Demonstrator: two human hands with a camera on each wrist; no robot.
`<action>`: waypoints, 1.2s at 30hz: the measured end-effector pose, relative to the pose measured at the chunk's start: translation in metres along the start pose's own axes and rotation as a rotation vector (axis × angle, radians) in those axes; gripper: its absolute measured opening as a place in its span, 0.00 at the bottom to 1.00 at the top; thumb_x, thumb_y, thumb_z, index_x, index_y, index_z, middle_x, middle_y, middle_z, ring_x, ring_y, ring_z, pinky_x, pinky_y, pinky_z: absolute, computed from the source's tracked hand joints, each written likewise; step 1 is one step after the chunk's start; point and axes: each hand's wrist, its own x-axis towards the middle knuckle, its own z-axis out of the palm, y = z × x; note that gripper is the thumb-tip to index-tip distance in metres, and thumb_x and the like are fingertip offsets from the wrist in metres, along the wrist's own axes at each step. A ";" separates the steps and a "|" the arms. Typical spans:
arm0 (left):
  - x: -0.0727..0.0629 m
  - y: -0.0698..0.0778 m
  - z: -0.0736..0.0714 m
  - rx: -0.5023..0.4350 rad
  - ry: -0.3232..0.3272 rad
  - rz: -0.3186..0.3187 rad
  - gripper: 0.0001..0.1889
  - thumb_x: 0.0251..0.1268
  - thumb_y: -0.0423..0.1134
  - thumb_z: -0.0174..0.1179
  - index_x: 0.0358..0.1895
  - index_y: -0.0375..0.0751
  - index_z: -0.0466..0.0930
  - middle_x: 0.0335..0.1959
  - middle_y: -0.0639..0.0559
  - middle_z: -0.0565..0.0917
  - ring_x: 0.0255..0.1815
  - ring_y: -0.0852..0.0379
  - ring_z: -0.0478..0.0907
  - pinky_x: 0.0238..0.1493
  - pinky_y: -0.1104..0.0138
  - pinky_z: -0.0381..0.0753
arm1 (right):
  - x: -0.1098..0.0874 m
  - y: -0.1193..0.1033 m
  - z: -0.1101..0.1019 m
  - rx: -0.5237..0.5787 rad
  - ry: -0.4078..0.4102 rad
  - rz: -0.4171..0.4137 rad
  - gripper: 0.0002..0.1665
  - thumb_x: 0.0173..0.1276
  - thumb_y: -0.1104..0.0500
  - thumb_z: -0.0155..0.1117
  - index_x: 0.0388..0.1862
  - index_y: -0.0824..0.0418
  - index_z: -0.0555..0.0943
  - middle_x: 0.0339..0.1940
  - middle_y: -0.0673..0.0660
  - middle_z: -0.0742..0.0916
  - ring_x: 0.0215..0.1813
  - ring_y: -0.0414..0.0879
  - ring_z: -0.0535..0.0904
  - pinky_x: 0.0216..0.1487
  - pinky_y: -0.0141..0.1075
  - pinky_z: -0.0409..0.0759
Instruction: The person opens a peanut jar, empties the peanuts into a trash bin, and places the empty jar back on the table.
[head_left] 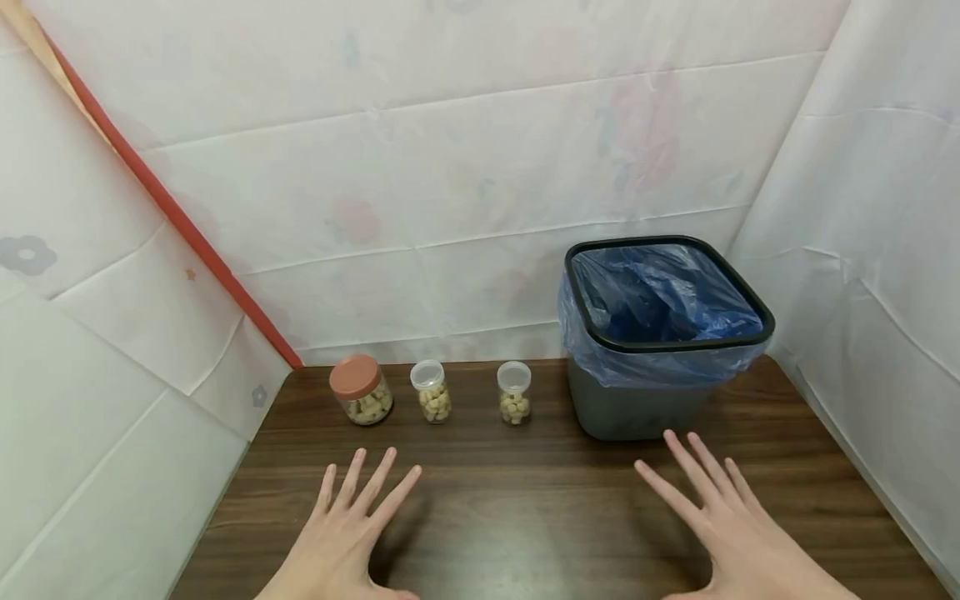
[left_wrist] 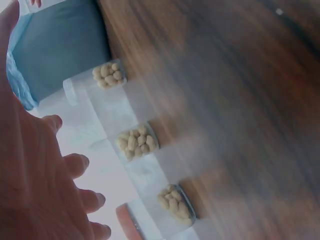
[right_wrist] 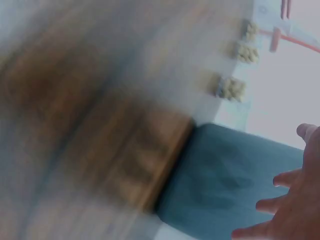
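Presently, left hand (head_left: 339, 529) and right hand (head_left: 737, 529) hold nothing, spread wide; jars (head_left: 369, 405) are best gripped low, closure unclear.

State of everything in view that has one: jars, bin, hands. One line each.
Pink-lidded jar: upright, lid on, partly filled.
Middle small jar: upright, looks capped, partly filled.
Small jar nearest the bin: upright, looks capped, partly filled.
Bin: upright, uncovered.
Blue bag: lining the bin, folded over its rim.
Left hand: spread, holding nothing.
Right hand: spread, holding nothing.
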 end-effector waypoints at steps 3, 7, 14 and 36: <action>0.003 -0.002 -0.004 -0.044 -0.021 -0.027 0.73 0.38 0.92 0.65 0.90 0.60 0.54 0.92 0.46 0.50 0.84 0.23 0.56 0.69 0.23 0.59 | 0.001 0.003 -0.015 0.010 0.011 0.022 0.81 0.46 0.19 0.82 0.92 0.48 0.57 0.93 0.63 0.47 0.92 0.54 0.34 0.79 0.41 0.18; 0.006 -0.006 -0.013 -0.108 -0.073 -0.095 0.73 0.40 0.89 0.68 0.91 0.64 0.48 0.92 0.48 0.47 0.85 0.21 0.52 0.75 0.24 0.50 | 0.001 0.007 -0.039 0.000 0.015 0.097 0.81 0.47 0.20 0.83 0.93 0.45 0.54 0.93 0.60 0.51 0.90 0.62 0.46 0.80 0.40 0.17; 0.012 -0.014 -0.022 -0.129 -0.089 -0.182 0.74 0.42 0.87 0.69 0.92 0.64 0.42 0.93 0.49 0.42 0.88 0.23 0.45 0.81 0.26 0.39 | 0.005 0.030 -0.079 -0.088 0.189 0.176 0.78 0.42 0.24 0.87 0.86 0.57 0.66 0.77 0.69 0.76 0.73 0.72 0.69 0.80 0.72 0.53; 0.020 -0.055 -0.023 -0.280 -0.064 -0.402 0.65 0.57 0.78 0.71 0.92 0.65 0.41 0.91 0.36 0.46 0.85 0.16 0.42 0.73 0.18 0.43 | 0.087 0.086 -0.122 0.264 0.722 0.437 0.34 0.79 0.54 0.69 0.82 0.47 0.76 0.75 0.59 0.80 0.61 0.17 0.71 0.61 0.13 0.66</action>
